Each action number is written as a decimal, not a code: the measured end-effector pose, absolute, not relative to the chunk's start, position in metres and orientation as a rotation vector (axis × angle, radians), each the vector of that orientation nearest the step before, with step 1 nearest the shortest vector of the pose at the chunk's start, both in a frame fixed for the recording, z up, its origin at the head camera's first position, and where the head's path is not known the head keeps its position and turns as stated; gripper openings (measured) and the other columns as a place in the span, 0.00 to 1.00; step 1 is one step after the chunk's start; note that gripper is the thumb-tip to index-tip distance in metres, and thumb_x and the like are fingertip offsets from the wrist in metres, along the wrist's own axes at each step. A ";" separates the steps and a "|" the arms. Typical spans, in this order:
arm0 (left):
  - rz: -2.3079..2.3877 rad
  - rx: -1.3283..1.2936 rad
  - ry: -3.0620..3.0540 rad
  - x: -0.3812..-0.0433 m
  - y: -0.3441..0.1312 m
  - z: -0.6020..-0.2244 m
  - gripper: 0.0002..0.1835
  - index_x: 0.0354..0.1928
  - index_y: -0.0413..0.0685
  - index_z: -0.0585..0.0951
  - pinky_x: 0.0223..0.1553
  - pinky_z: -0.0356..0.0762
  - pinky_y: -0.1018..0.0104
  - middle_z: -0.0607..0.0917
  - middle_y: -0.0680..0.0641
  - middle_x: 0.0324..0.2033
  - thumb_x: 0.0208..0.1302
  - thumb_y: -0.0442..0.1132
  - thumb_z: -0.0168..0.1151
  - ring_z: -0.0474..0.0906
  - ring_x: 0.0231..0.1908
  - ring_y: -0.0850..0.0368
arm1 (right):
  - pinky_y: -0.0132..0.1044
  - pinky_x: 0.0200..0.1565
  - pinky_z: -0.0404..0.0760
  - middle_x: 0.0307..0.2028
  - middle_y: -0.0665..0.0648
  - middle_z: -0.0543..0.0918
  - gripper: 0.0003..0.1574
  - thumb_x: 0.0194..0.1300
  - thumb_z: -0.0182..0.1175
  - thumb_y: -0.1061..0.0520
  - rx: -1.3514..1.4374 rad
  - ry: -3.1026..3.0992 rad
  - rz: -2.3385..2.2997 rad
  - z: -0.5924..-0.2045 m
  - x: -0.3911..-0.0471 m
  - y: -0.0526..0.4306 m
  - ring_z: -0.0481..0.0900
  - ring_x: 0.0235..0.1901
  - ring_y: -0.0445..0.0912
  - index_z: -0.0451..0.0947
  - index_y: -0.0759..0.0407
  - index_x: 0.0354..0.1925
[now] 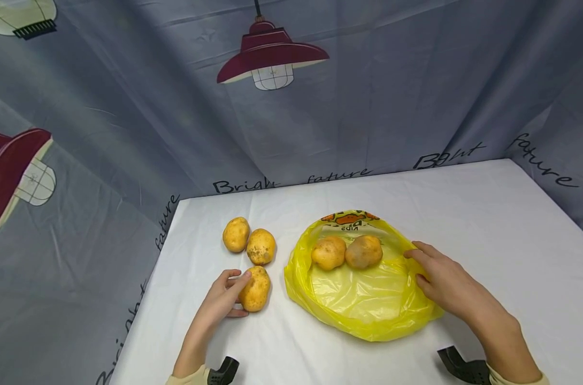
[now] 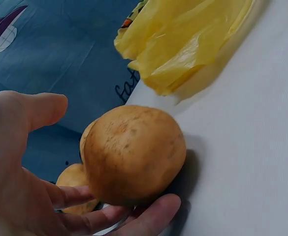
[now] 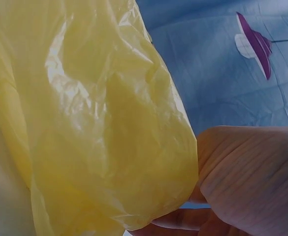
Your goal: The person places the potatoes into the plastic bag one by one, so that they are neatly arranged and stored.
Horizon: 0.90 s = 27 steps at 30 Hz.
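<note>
A yellow plastic bag (image 1: 361, 326) lies with its mouth spread wide on the white table. Inside it, two potatoes (image 1: 328, 253) (image 1: 364, 252) sit side by side. My right hand (image 1: 447, 280) holds the bag's right rim; in the right wrist view the yellow plastic (image 3: 99, 118) hides part of the fingers. Left of the bag, my left hand (image 1: 221, 297) is at the nearest loose potato (image 1: 255, 289). In the left wrist view its fingers touch the underside of that potato (image 2: 136, 155), while the thumb stands apart from it.
Two more potatoes (image 1: 236, 234) (image 1: 261, 246) lie just behind the one at my left hand. A grey curtain (image 1: 368, 107) printed with lamps and lettering hangs along the back and sides of the white table (image 1: 503, 224).
</note>
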<state>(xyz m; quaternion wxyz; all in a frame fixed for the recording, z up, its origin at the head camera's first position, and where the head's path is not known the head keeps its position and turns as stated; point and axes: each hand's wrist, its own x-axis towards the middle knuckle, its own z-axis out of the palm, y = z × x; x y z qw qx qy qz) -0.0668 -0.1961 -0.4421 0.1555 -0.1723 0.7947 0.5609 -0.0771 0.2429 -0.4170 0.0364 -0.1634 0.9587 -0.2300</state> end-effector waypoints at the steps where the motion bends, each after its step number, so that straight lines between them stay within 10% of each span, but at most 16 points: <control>1: 1.603 -0.485 2.284 -0.068 -0.193 -0.443 0.39 0.68 0.37 0.65 0.31 0.85 0.53 0.70 0.32 0.61 0.69 0.59 0.62 0.79 0.43 0.44 | 0.67 0.55 0.72 0.65 0.77 0.67 0.26 0.59 0.64 0.71 -0.498 2.943 -0.704 -0.417 -0.077 0.243 0.71 0.59 0.72 0.75 0.71 0.57; 27: 1.448 -0.248 2.499 -0.078 -0.159 -0.418 0.36 0.64 0.42 0.72 0.32 0.81 0.59 0.75 0.37 0.57 0.63 0.58 0.68 0.78 0.43 0.48 | 0.68 0.56 0.69 0.65 0.78 0.66 0.26 0.59 0.64 0.71 -0.488 2.914 -0.709 -0.417 -0.079 0.244 0.68 0.61 0.73 0.75 0.72 0.57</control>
